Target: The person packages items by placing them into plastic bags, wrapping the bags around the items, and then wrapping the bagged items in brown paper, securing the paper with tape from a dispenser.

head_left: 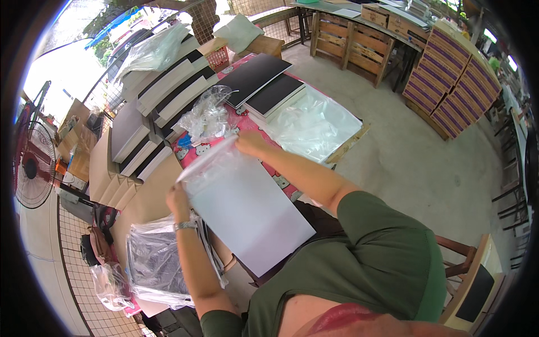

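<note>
A large white sheet [252, 208] lies slanted in front of me, its near edge by my lap. Clear plastic [216, 163] that looks like a bag covers its far end and stands up in a loose fold. At the left corner of that fold, my left hand [178, 199], with a watch on the wrist, is closed on the plastic. The right corner is pinched by my right hand [251, 143]. How far the plastic reaches along the sheet is hard to see. Just beyond my hands sits a crumpled heap of clear plastic [208, 118].
Stacked white-and-black boards [168, 95] rise at the left. Black boards [261, 78] and a pile of clear plastic bags [314, 123] lie on the pink patterned cloth [242, 121]. A plastic-wrapped pack [160, 258] is by my left forearm. A fan [32, 168] stands far left, cartons [449, 78] far right.
</note>
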The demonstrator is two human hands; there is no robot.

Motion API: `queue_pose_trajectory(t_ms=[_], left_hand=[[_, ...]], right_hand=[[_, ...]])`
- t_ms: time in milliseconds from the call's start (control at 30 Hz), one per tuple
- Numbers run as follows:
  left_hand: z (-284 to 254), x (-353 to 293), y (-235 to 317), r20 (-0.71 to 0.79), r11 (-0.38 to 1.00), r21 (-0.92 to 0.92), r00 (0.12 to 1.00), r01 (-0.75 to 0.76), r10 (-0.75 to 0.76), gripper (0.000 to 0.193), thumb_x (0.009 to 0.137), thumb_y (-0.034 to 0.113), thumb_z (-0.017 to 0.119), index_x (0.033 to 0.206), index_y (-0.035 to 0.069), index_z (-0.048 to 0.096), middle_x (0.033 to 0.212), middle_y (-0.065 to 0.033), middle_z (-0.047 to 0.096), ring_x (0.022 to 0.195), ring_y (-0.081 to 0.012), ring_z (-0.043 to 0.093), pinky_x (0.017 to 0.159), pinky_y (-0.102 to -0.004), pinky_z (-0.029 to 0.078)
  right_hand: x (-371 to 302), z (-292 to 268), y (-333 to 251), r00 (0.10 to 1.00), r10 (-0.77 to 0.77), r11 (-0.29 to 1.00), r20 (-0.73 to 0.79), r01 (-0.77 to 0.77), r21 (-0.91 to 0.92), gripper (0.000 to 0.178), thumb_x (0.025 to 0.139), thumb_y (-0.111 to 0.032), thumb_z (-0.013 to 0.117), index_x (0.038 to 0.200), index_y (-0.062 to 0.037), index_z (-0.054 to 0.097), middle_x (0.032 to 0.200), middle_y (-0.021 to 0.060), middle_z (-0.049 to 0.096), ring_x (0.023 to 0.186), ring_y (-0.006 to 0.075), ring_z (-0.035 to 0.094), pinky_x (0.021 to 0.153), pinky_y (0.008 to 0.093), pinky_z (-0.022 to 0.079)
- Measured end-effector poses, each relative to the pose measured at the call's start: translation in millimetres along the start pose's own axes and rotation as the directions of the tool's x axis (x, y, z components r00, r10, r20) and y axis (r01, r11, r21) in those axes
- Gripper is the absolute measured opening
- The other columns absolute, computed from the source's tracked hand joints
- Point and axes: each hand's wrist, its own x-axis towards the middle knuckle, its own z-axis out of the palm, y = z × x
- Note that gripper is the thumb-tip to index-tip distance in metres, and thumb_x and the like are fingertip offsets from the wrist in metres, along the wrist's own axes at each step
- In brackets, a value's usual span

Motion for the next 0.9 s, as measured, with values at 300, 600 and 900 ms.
queue_pose_trajectory(t_ms=[300, 600, 900], left_hand=[[-182, -117, 134, 0.455, 0.829, -0.523, 0.887, 0.201, 0.072, 0.021, 0.082, 0.010, 0.060, 0.095, -0.006, 0.063, 0.084, -0.0073, 0.065, 0.067, -0.0115, 0.060, 0.061, -0.0224, 0.047], [-122, -109, 14, 0.598, 0.580, -0.625, 0.798, 0.522, -0.074, 0.017, 0.087, 0.021, 0.055, 0.091, 0.004, 0.056, 0.073, -0.0056, 0.056, 0.055, -0.0157, 0.050, 0.049, -0.0276, 0.042], [18, -188, -110, 0.475, 0.771, -0.422, 0.841, 0.476, -0.260, 0.036, 0.092, 0.031, 0.049, 0.115, 0.004, 0.055, 0.094, -0.0079, 0.061, 0.079, -0.0184, 0.059, 0.066, -0.0308, 0.050]], right_hand=[[-56, -202, -81, 0.844, -0.292, 0.457, 0.449, -0.290, 0.841, 0.032, 0.083, 0.000, 0.056, 0.115, 0.0014, 0.054, 0.092, 0.0052, 0.064, 0.064, 0.0087, 0.062, 0.051, 0.0212, 0.051], [-90, -91, 7, 0.857, -0.313, -0.075, 0.408, -0.451, 0.889, 0.023, 0.086, 0.000, 0.054, 0.110, -0.0018, 0.053, 0.098, 0.0058, 0.062, 0.082, 0.0171, 0.064, 0.076, 0.0311, 0.054], [-169, 18, 150, 0.803, -0.002, 0.253, 0.596, -0.576, 0.777, 0.042, 0.085, -0.003, 0.056, 0.126, -0.0034, 0.045, 0.117, 0.0103, 0.054, 0.110, 0.0215, 0.051, 0.096, 0.0358, 0.041]])
